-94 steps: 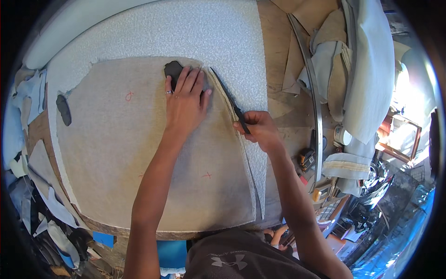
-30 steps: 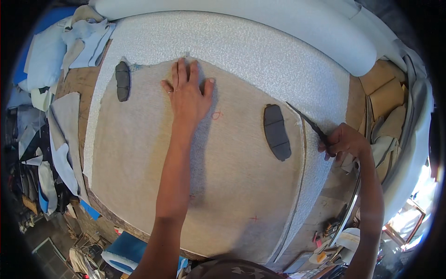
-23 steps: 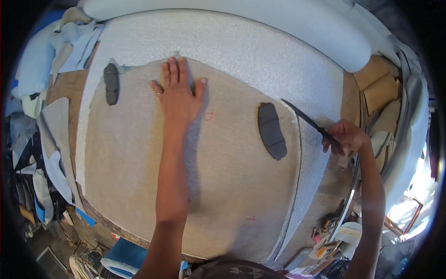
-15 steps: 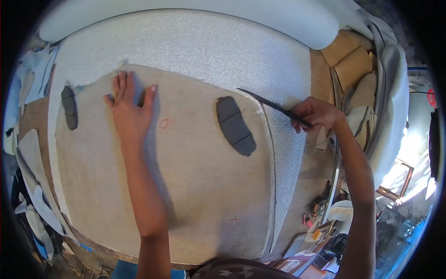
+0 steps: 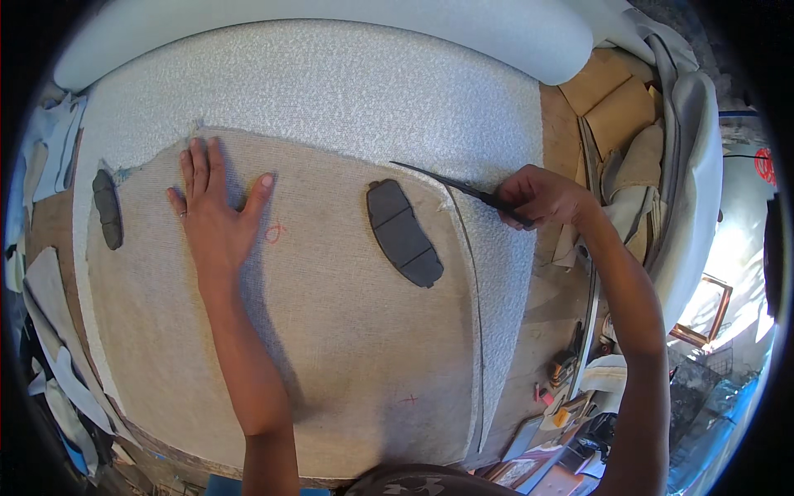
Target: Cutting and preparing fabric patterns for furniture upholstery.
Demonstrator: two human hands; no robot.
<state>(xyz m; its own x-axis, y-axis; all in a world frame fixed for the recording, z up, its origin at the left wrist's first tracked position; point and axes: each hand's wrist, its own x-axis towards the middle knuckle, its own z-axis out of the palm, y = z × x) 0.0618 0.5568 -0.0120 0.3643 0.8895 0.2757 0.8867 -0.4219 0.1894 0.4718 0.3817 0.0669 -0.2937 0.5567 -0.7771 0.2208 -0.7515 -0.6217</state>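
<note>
My left hand (image 5: 217, 219) lies flat, fingers spread, on a beige fabric piece (image 5: 347, 347) with red marks. Under that piece, a silvery-white textured fabric (image 5: 306, 83) shows along the far edge and down the right side. Two dark grey weights shaped like brake pads rest on the beige piece: one pad (image 5: 107, 211) near its left edge, the other pad (image 5: 405, 234) at its upper right. My right hand (image 5: 546, 198) is closed around the handles of dark scissors (image 5: 471, 191), whose blades point left along the beige piece's far right corner. How far the blades are apart is unclear.
A thick pale roll (image 5: 331, 40) spans the far side. Brown folded pieces (image 5: 608, 95) and draped material are at the right. Fabric scraps (image 5: 58, 149) hang at the left. A tape measure (image 5: 563, 368) sits near the right edge, with assorted small items below it.
The whole view has shifted slightly left and down. Against the fabric, the scissors' tip reaches a little farther left along the beige piece's far edge. My left hand stays flat in place.
</note>
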